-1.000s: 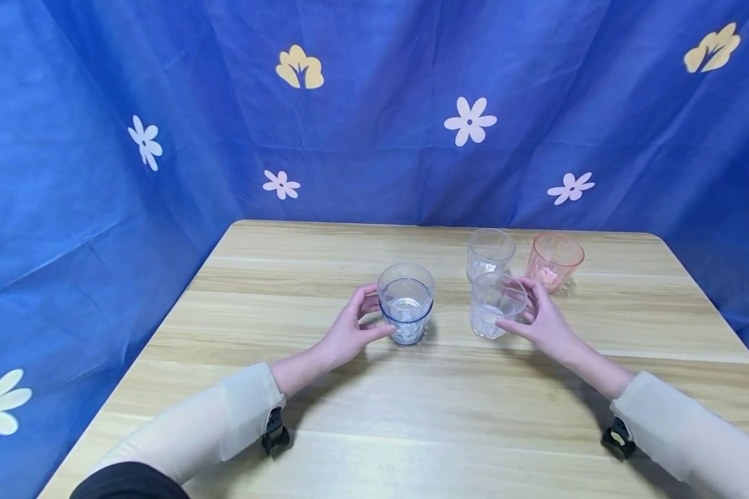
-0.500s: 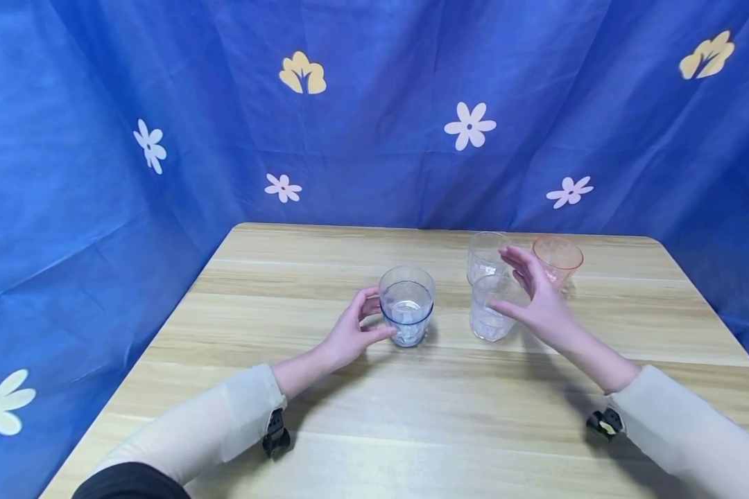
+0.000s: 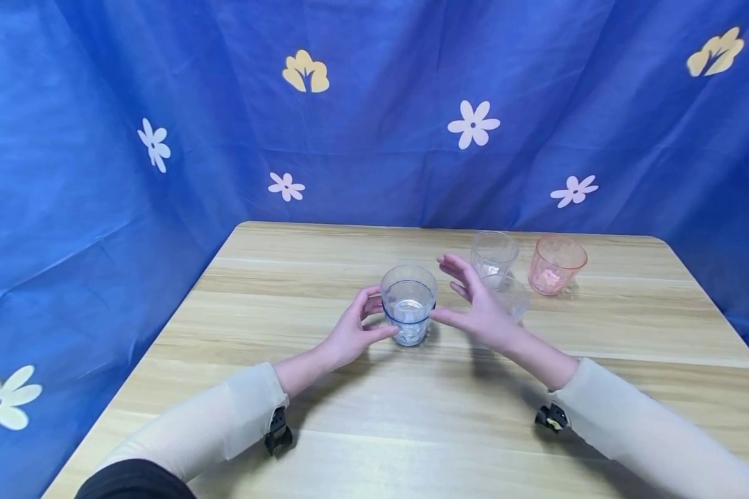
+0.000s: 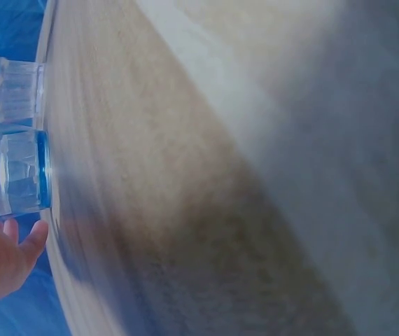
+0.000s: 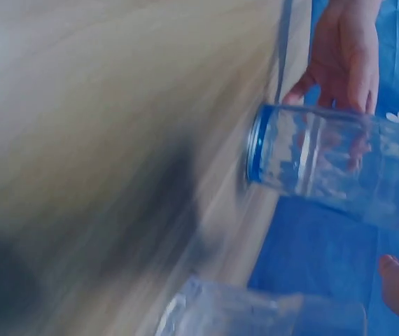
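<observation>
My left hand [image 3: 357, 327] grips a stack of two cups [image 3: 410, 305], the lower blue-rimmed, on the tabletop [image 3: 399, 423], out from its far edge's middle. My right hand [image 3: 482, 315], thumb and fingers apart, is just beside it. Two clear cups [image 3: 495, 249] and a pink cup [image 3: 549, 269] stand toward the far right corner.

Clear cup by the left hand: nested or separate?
Nested: the clear cup stands in the blue-rimmed cup, its top showing above it.

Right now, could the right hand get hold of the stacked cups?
Very likely yes: the right hand hovers close beside the stacked cups, with nothing seen between, though the left hand grips their other side.
</observation>
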`<state>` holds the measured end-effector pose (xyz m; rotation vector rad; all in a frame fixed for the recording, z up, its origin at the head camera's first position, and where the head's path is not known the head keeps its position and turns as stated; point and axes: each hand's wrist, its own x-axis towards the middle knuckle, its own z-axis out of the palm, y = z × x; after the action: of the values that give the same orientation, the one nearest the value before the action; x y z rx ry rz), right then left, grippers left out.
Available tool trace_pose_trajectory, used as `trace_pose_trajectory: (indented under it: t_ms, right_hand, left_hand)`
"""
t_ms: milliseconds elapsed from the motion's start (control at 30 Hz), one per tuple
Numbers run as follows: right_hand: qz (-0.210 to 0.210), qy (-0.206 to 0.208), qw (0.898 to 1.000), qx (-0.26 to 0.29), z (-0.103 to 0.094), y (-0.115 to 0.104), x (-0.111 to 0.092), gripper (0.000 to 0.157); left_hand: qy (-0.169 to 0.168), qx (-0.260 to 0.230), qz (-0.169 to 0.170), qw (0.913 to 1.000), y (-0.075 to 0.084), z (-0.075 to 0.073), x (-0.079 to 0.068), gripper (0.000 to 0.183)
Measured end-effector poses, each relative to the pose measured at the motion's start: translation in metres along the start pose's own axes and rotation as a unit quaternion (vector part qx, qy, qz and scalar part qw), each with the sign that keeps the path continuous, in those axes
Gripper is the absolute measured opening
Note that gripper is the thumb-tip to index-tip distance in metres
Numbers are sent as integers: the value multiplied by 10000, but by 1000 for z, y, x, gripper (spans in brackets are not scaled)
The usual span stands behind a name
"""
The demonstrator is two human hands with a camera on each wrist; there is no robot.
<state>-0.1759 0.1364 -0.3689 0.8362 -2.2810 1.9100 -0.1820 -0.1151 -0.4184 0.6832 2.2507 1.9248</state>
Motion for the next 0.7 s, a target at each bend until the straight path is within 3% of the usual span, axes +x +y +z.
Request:
trace_pose_trajectory:
  t_ms: [333, 700]
  right_hand:
    - [322, -85, 9993, -170, 22, 14, 7, 91]
    - [492, 44, 9984, -288, 28, 18, 9, 88]
  left_hand:
    - [27, -151, -436, 9989, 1, 2, 4, 71]
    - [3, -109, -377, 9992, 0, 2, 3, 69]
